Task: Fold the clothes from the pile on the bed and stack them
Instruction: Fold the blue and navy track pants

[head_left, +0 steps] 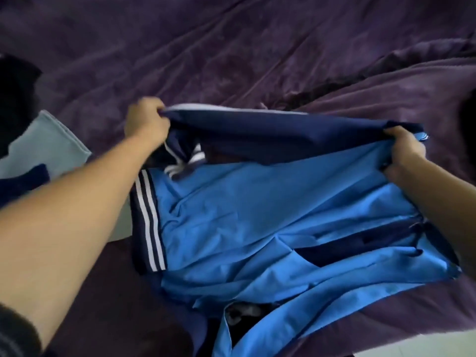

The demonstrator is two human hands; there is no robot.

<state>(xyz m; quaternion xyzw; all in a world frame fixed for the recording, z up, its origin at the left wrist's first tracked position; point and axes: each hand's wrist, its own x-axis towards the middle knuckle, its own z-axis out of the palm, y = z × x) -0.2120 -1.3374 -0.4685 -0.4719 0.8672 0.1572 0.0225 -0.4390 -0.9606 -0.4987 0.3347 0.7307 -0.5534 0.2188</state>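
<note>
Scanning from the far left: a black garment (15,99) sits at the frame edge on the purple bedspread (231,47). Just below it lies a pale grey-blue cloth (43,148), laid flat, with a navy piece (23,181) overlapping its near corner. Can't tell whether those are folded.

Your left hand (145,122) is out over the bed, fingers curled, pinching the left end of the jacket's navy upper edge. Your forearm crosses over the near edge of the pale cloth. A dark sleeve (15,331) shows at the bottom left corner.

The jacket (244,207), bright blue with navy trim, is mid-frame, between your two hands. Its upper edge is lifted and pulled taut from hand to hand. The rest drapes down toward you onto the bedspread, creased. White stripes (149,222) run down a navy band on its left side. A white cord (170,150) hangs just under your left hand. Navy patches show in the lower right part, too blurred to identify.

Your right hand (404,150) grips the right end of the same navy edge, fingers curled into the fabric.

Beyond it, a bunched purple blanket (386,86) rises in folds. A pale strip of floor (438,341) shows in the bottom right corner.
</note>
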